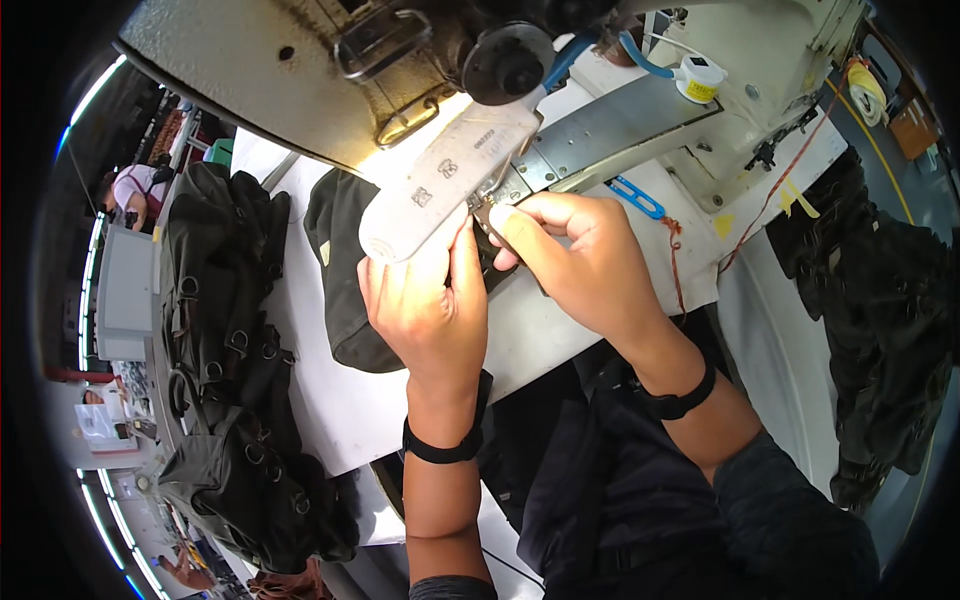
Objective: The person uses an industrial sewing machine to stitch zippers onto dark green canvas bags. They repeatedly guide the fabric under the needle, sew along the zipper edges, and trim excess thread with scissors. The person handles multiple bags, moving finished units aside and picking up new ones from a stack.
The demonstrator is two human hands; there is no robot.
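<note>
Close to the needle area of a sewing machine (pixel 540 150), both hands meet at a narrow dark strip (pixel 487 222). My right hand (pixel 590 255) pinches this strip between thumb and fingers. My left hand (pixel 430 315) is closed against its other side, some of its fingertips hidden beneath a long white cover (pixel 440 185). A dark olive fabric bag (pixel 350 315) hangs around the machine's narrow arm and lies left of and behind my left hand. Whether the strip is joined to the bag is hidden by my hands.
Dark bags with metal rings (pixel 225 330) are heaped at the left, and more dark bags (pixel 885 330) hang at the right. A blue tool on a cord (pixel 637 198) lies on the white table (pixel 540 350). Another person (pixel 135 190) is far left.
</note>
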